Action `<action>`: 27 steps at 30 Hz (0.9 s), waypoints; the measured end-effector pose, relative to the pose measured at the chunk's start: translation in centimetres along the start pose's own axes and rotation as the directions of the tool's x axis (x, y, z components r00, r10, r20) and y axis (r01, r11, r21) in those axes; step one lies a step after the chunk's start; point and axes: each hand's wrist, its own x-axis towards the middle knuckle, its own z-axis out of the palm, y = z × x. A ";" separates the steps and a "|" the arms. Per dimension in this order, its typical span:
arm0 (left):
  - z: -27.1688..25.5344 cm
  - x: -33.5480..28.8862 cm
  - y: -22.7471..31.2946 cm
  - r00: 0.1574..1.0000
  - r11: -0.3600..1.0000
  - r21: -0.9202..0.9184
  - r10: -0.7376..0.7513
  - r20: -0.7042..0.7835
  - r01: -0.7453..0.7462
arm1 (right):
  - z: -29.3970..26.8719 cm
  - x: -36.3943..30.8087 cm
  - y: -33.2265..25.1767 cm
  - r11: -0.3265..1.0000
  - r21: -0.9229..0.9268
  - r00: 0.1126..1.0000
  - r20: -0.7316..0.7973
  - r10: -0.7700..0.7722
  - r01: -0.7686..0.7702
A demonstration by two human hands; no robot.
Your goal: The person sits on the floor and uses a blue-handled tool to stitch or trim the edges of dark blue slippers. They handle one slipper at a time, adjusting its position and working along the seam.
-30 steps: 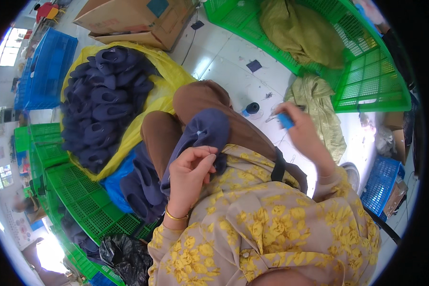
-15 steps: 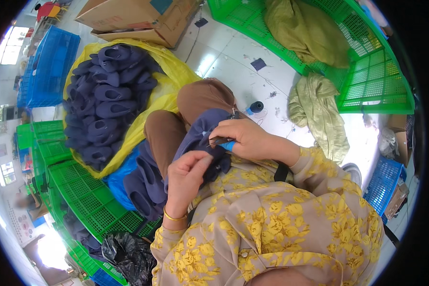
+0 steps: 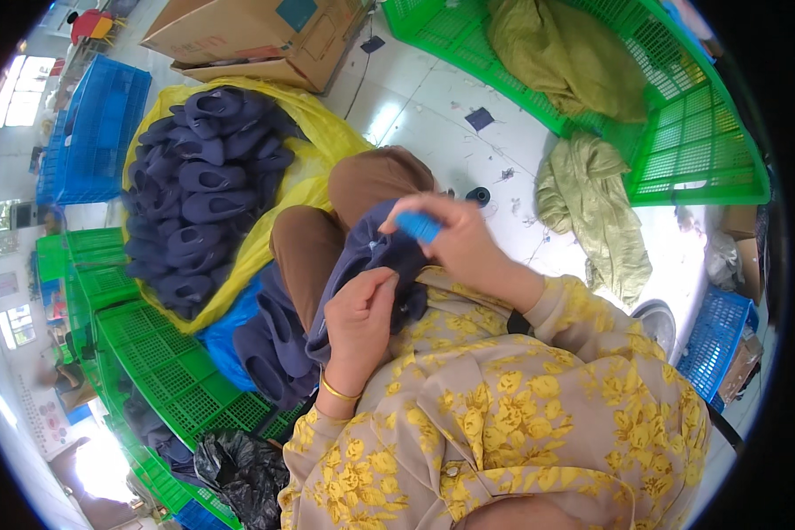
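Note:
Navy fabric, which looks like a soft slip-on shoe [image 3: 359, 267], lies across my lap with small pale threads on it. My left hand [image 3: 359, 311], a gold bangle at its wrist, pinches the lower part of this fabric between thumb and fingers. Just above the fabric is my right hand [image 3: 459, 243], its fingers curled and blurred by motion. A blue wrap [image 3: 418, 226] covers one of its fingers. What this hand holds, if anything, cannot be made out. More navy shoes [image 3: 269, 353] rest beside my left thigh.
A yellow sack [image 3: 314, 190] of navy shoes [image 3: 212, 208] stands ahead on the left, below a cardboard box [image 3: 247, 35]. Green crates [image 3: 155, 353] line the left side. A thread spool [image 3: 478, 196] stands on the littered floor, near an olive cloth [image 3: 583, 199] and a large green crate [image 3: 698, 168].
My right hand has risen away from my left hand. The dark tool seen in its fingers before no longer shows. My left hand has shifted slightly right and keeps its pinch.

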 end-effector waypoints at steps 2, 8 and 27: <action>0.3 0.8 0.1 0.994 0.992 0.081 0.098 0.040 -0.101 | -2.7 0.9 0.3 0.881 0.436 0.976 -0.023 0.215 -0.184; -0.2 2.3 0.6 0.986 0.943 0.291 0.168 -0.008 -0.158 | -24.5 0.4 2.1 0.699 0.703 0.685 -0.576 0.447 0.135; -0.3 2.8 -0.5 0.999 0.988 0.154 0.019 -0.050 -0.011 | -4.6 -1.5 1.3 0.765 -0.623 0.899 0.224 0.377 -0.165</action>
